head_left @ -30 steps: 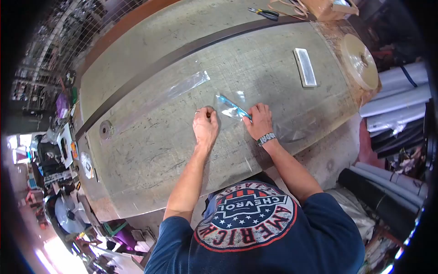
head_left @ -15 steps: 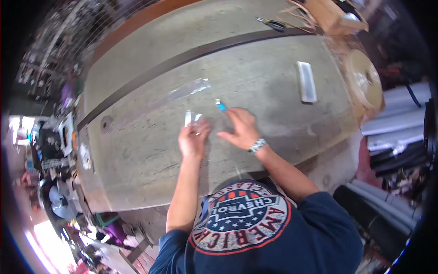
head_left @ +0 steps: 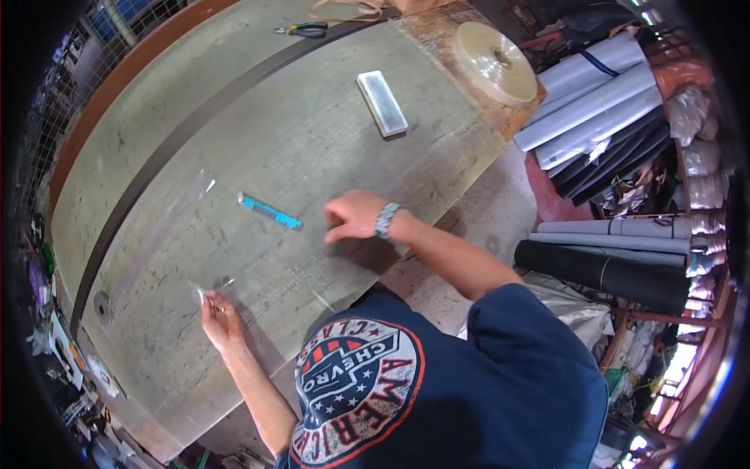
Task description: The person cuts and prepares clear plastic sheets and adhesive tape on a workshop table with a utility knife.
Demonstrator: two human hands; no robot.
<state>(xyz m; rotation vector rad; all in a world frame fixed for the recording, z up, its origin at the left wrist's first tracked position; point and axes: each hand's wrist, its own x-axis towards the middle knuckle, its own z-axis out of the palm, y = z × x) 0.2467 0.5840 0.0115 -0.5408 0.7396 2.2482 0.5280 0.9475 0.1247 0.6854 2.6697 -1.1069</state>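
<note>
My left hand (head_left: pixel 223 319), at the lower left of the table, has its fingers closed on a small piece of clear plastic (head_left: pixel 197 291). To the right, my right hand (head_left: pixel 351 216) hovers over the tabletop with its fingers curled; anything inside them is hidden. A blue cutter-like tool (head_left: pixel 269 212) lies flat on the table, just left of my right hand and apart from it. Beyond the tool, a long strip of clear plastic (head_left: pixel 176 205) rests on the surface.
A grey rectangular block (head_left: pixel 383 103) lies on the worn table (head_left: pixel 305 141). Pliers (head_left: pixel 303 30) are at the far edge, a large roll of clear strip (head_left: pixel 494 62) at the far right corner. Rolled sheets (head_left: pixel 598 94) stand beyond the table's right side.
The view has swung right. My right hand has let go of the blue tool and drawn away from it. My hands are farther apart.
</note>
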